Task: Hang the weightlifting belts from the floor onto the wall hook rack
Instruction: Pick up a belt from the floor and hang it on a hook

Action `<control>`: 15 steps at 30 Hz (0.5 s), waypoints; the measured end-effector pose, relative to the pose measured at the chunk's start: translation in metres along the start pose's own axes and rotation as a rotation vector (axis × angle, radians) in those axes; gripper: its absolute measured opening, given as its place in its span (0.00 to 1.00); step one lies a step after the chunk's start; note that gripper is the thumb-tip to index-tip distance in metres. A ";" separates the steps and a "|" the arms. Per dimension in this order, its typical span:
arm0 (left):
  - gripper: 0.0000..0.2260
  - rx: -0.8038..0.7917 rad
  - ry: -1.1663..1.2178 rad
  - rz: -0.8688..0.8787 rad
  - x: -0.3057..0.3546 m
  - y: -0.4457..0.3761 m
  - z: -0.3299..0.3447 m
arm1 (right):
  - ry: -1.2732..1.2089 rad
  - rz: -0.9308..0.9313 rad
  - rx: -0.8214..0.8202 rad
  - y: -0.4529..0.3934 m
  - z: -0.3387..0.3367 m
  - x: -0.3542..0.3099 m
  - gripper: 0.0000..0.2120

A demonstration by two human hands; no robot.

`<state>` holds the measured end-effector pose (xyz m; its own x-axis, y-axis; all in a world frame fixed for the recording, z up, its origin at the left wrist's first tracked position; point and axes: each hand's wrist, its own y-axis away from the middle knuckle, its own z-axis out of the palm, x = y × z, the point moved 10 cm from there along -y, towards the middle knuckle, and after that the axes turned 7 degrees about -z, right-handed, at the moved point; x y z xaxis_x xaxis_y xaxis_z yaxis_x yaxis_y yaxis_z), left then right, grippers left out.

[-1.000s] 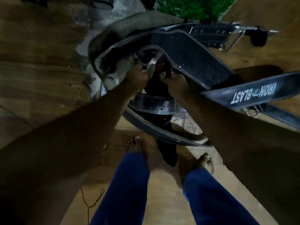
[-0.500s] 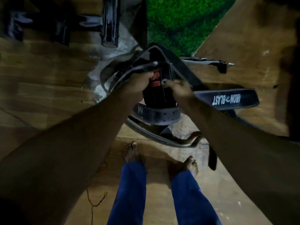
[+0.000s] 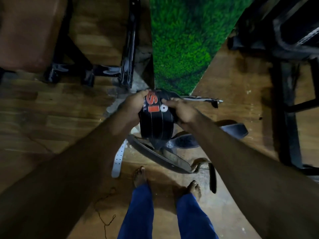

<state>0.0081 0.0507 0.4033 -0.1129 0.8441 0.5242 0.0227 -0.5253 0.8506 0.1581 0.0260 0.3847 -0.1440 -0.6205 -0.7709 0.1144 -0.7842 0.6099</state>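
Dim wooden floor (image 3: 51,118), green turf strip (image 3: 181,49) ahead. Left hand (image 3: 133,107) and right hand (image 3: 183,111) each clench a side of the black belt bundle (image 3: 155,125), raised above the bare feet (image 3: 140,176); straps dangle.

Matt black stitched leather belt (image 3: 156,125), glossy black metal frame (image 3: 128,49), worn wood-look floor (image 3: 51,109), shaggy green turf (image 3: 186,45).

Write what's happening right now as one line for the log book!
left hand: grips black belt | right hand: grips same belt | white strap: hangs below | hook rack: not visible
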 end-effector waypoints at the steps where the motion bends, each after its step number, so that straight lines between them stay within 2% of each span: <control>1: 0.13 -0.019 -0.024 -0.050 -0.005 0.004 0.001 | 0.017 0.025 -0.044 0.009 0.001 0.006 0.24; 3: 0.11 -0.050 -0.125 -0.063 0.001 0.028 0.002 | 0.041 0.041 -0.125 0.032 0.003 0.004 0.16; 4: 0.11 -0.040 -0.157 -0.002 0.013 0.048 0.002 | 0.040 0.024 -0.147 0.048 0.007 -0.010 0.15; 5: 0.09 -0.047 -0.160 0.074 0.028 0.074 0.003 | 0.029 0.005 -0.126 0.065 0.010 -0.028 0.19; 8: 0.05 -0.212 -0.102 0.257 0.059 0.142 0.026 | -0.083 -0.028 -0.006 0.096 0.008 -0.082 0.30; 10: 0.06 -0.275 -0.182 0.308 0.069 0.181 0.040 | -0.139 -0.089 0.054 0.117 0.010 -0.123 0.30; 12: 0.06 -0.249 -0.228 0.313 0.086 0.207 0.040 | -0.097 -0.175 0.125 0.140 0.009 -0.166 0.25; 15: 0.15 -0.231 -0.162 0.273 0.125 0.242 0.042 | 0.077 -0.291 0.106 0.186 0.020 -0.219 0.15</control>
<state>0.0409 0.0334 0.6767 0.0253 0.6661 0.7454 -0.1960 -0.7279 0.6571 0.1915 0.0161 0.6705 -0.0806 -0.3711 -0.9251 -0.0245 -0.9271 0.3741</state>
